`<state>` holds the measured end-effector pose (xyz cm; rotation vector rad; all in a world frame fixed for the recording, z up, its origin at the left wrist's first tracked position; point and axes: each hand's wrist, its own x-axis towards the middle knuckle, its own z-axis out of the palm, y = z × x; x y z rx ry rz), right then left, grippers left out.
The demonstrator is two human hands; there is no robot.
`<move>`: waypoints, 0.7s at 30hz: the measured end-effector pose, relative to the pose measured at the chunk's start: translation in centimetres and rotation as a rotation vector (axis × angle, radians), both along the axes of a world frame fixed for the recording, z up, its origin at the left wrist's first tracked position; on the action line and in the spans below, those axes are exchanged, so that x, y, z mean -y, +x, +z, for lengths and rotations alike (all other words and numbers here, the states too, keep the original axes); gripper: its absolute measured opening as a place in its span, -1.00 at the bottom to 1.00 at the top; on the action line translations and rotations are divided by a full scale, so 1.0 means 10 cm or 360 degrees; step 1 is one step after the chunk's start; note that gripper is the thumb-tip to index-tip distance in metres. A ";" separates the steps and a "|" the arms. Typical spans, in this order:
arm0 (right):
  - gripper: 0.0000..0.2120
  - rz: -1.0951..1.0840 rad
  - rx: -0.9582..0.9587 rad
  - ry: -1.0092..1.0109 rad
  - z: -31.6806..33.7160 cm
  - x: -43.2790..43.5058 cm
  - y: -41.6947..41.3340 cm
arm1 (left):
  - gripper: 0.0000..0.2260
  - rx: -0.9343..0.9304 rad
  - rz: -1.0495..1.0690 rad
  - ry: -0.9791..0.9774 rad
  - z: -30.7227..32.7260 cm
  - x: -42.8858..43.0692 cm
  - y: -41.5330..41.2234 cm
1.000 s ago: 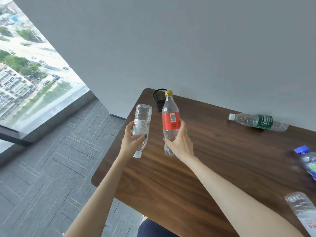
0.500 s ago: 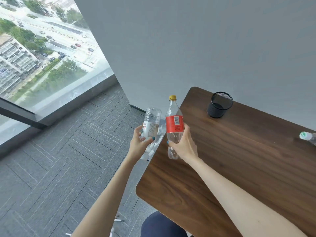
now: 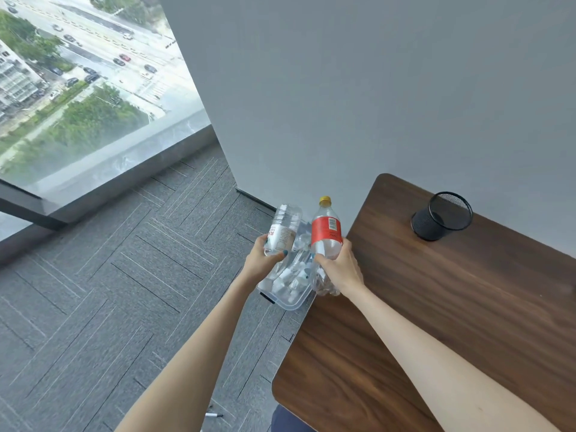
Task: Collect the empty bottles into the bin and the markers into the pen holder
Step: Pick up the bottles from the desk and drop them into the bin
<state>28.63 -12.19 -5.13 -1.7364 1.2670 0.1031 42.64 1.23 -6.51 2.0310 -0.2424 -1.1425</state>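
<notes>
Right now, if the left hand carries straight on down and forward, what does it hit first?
Probably the bin on the floor: the left hand, holding a clear bottle, looks to be over its open top, bottles already inside. Depth is unclear from one view.

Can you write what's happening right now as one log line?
left hand: holds white-label bottle | right hand: holds red-label bottle | both above bin

Bright daylight from window [image 3: 78,88]; wide-angle edge distortion.

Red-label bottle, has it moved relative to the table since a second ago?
Yes. The red-label bottle has gone left, from over the table to past its left edge, above the bin.
</notes>
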 end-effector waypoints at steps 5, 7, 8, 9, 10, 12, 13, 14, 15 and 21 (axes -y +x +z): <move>-0.30 -0.0086 0.0014 0.0109 -0.08 0.01 0.13 | -0.29 -0.0029 -0.0116 -0.0005 0.03 0.02 0.09; -0.32 -0.0148 0.0031 0.0199 -0.12 0.01 0.18 | -0.35 0.0003 -0.0079 0.0002 0.01 -0.02 0.10; -0.34 -0.0177 0.0030 0.0245 -0.14 0.00 0.20 | -0.37 0.0022 -0.0059 0.0001 0.00 -0.06 0.10; -0.37 -0.0202 0.0033 0.0287 -0.16 0.00 0.21 | -0.39 0.0039 -0.0036 0.0004 -0.02 -0.09 0.10; -0.40 -0.0223 0.0027 0.0321 -0.18 0.00 0.24 | -0.40 0.0050 -0.0016 0.0013 -0.04 -0.13 0.11; -0.45 -0.0265 0.0023 0.0382 -0.20 -0.01 0.28 | -0.43 0.0065 0.0029 0.0017 -0.08 -0.20 0.12; -0.47 -0.0282 0.0028 0.0416 -0.21 -0.02 0.30 | -0.44 0.0068 0.0050 0.0017 -0.10 -0.23 0.12; -0.48 -0.0289 0.0037 0.0455 -0.21 -0.04 0.32 | -0.45 0.0068 0.0067 0.0022 -0.11 -0.26 0.13; -0.50 -0.0294 0.0049 0.0494 -0.22 -0.06 0.34 | -0.45 0.0067 0.0081 0.0025 -0.12 -0.29 0.14; -0.38 -0.0336 -0.0004 0.0701 -0.33 -0.16 0.46 | -0.49 0.0108 0.0106 0.0016 -0.13 -0.40 0.14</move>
